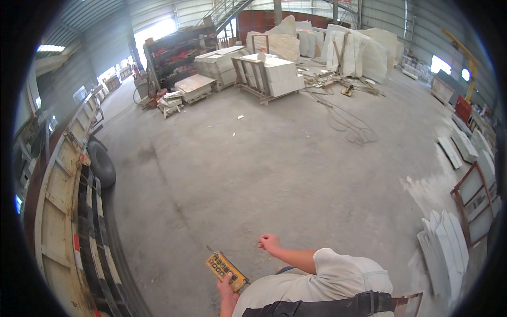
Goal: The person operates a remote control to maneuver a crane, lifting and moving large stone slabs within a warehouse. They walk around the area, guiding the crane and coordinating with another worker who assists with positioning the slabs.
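My left hand point(227, 291) is closed around a yellow remote control point(220, 267) with rows of dark buttons and a short antenna. Its thumb lies on the button face, near the lower end. The other fingers are hidden beneath the remote. My right hand point(269, 242) is held out in front of my body over the concrete floor, its fingers curled in, with nothing visible in them. It touches nothing and is apart from the remote.
A truck's side point(53, 211) with a tyre point(101, 162) runs along the left. White stone blocks point(280, 76) stand on a frame ahead, with large slabs point(359, 53) behind. Cables point(346, 124) lie on the floor. Leaning slabs point(443, 253) and a rusty frame point(470, 198) are at right.
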Demonstrator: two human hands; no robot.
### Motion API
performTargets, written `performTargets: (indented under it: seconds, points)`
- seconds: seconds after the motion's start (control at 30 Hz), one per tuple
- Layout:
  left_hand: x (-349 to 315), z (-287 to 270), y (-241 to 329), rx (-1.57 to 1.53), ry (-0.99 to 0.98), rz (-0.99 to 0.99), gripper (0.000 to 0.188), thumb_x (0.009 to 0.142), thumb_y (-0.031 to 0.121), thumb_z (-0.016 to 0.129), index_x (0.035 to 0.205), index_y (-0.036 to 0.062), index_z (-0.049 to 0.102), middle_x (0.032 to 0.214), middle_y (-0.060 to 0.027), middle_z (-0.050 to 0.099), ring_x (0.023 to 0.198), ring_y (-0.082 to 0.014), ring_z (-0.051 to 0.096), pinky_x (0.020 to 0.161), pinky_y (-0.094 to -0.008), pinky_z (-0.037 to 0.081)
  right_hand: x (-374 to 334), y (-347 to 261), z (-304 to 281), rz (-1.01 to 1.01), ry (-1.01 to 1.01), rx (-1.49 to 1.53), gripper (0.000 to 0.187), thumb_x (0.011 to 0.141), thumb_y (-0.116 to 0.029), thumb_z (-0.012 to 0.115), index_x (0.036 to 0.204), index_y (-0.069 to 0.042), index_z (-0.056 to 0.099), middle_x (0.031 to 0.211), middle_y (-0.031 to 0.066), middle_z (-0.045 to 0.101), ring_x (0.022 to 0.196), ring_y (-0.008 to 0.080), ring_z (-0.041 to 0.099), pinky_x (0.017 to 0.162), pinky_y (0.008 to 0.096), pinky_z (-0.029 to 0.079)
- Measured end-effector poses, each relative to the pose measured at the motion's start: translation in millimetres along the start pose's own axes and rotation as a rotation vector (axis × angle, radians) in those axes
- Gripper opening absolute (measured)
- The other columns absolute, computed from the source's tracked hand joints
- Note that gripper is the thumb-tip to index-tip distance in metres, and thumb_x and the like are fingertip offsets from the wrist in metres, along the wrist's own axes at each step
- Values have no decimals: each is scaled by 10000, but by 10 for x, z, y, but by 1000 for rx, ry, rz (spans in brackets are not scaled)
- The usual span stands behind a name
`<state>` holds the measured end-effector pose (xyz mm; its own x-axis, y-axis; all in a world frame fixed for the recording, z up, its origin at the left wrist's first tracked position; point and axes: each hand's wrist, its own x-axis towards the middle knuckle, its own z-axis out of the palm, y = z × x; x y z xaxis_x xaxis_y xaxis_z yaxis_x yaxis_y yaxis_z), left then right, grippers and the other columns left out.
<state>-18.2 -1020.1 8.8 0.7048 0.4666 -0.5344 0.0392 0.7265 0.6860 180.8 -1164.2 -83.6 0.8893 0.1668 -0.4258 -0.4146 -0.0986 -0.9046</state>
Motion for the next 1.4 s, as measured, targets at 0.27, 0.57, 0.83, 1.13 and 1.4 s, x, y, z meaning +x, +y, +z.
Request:
performTargets:
  seconds: [0.27, 0.57, 0.83, 1.13, 1.4]
  points:
    - [-96, -131, 146, -7, -6, -53, 265, 743, 46, 604, 993, 21, 521, 854, -77, 579, 735, -218, 595, 623, -394, 535, -1, 771, -980, -43, 115, -556, 168, 743, -167, 573, 770, -6, 613, 623, 126, 597, 553, 218, 594, 517, 350, 469]
    - [18, -113, 32, 54, -22, -99, 369, 741, 124, 679, 1060, 32, 518, 928, -55, 599, 812, -164, 597, 703, -329, 509, 65, 1246, -1710, -462, -226, -1107, 425, 850, -324, 517, 1152, -25, 500, 982, 212, 602, 862, 334, 585, 785, 392, 441]
    - [67, -79, -5, 19, -55, -99, 390, 741, 149, 683, 1075, 38, 515, 944, -57, 600, 827, -162, 592, 716, -317, 495, -116, 602, -1220, 12, -86, -649, 320, 795, -211, 526, 1030, 6, 543, 862, 194, 623, 799, 367, 569, 708, 436, 448]
    - [113, -124, -73, 81, -30, -55, 391, 736, 142, 686, 1078, 38, 529, 957, -43, 602, 841, -146, 584, 736, -312, 490, 287, 1100, -1583, -349, -58, -1322, 296, 869, -275, 495, 1055, -53, 554, 863, 222, 593, 749, 326, 590, 578, 427, 474]
    - [126, -116, -27, 108, -43, -89, 401, 727, 125, 693, 1080, 35, 524, 950, -46, 607, 836, -150, 590, 737, -317, 497, -20, 406, -887, 301, -37, -433, 310, 801, -219, 564, 1011, 0, 504, 723, 92, 571, 591, 195, 564, 450, 313, 441]
